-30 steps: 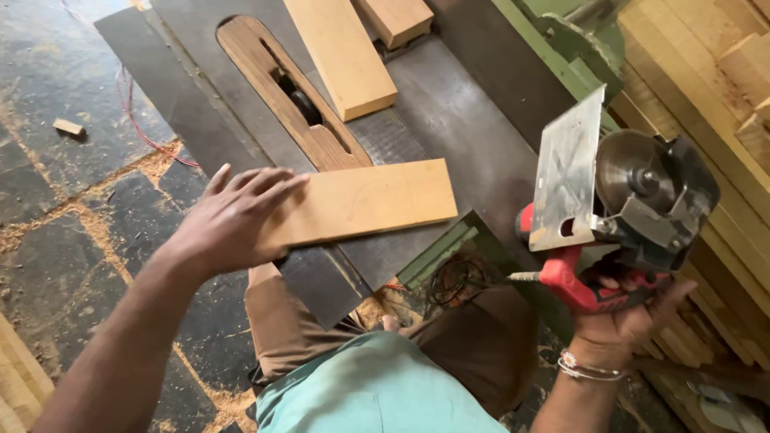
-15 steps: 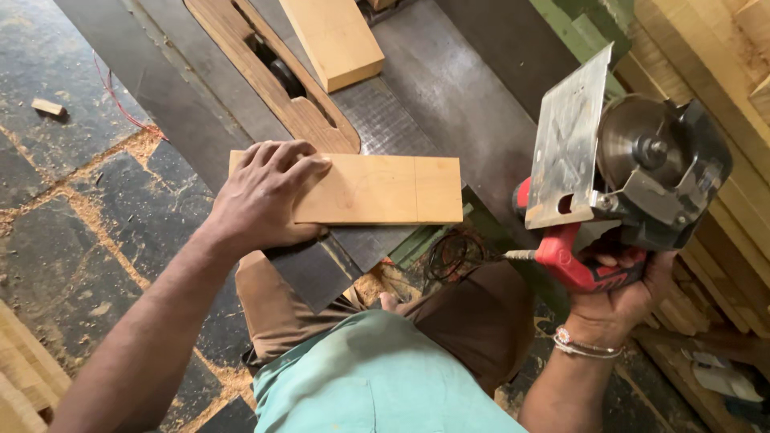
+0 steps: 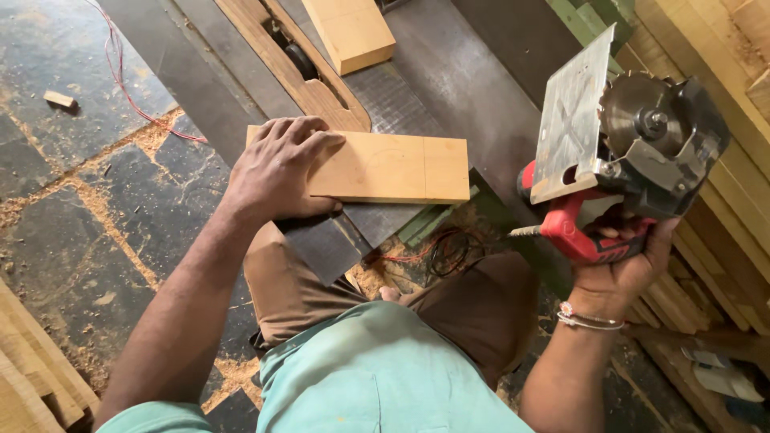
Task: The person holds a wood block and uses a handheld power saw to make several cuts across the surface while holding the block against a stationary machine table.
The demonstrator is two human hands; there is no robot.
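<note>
While the left hand (image 3: 277, 172) is lying palm-down on the left end of a light wooden board (image 3: 385, 168), fingers spread flat and pressing on it w/o gripping, the right hand (image 3: 618, 269) is holding a handheld circular saw (image 3: 634, 152) up at the right, clear of the board. Fingers of the rt hand are wrapping tight round the saw's red handle (image 3: 573, 232). Saw is tipping on its side: metal base plate (image 3: 573, 120) is facing the camera, toothed blade (image 3: 642, 120) is showing beside it, not touching any wood.

Board is lying flat on a dark metal machine table (image 3: 449, 72), its near edge approx. at the table's front edge; a pencil line is crossing it toward the right end. Behind the board, a wooden insert w/ a slot (image 3: 293, 60) is sitting in the table, and a thicker wood block (image 3: 349, 32) is resting farther back. Stacked timber (image 3: 722, 48) is standing at far right. Sawdust is covering the stone floor (image 3: 88, 208) at left; a small offcut (image 3: 60, 99) is lying there.
</note>
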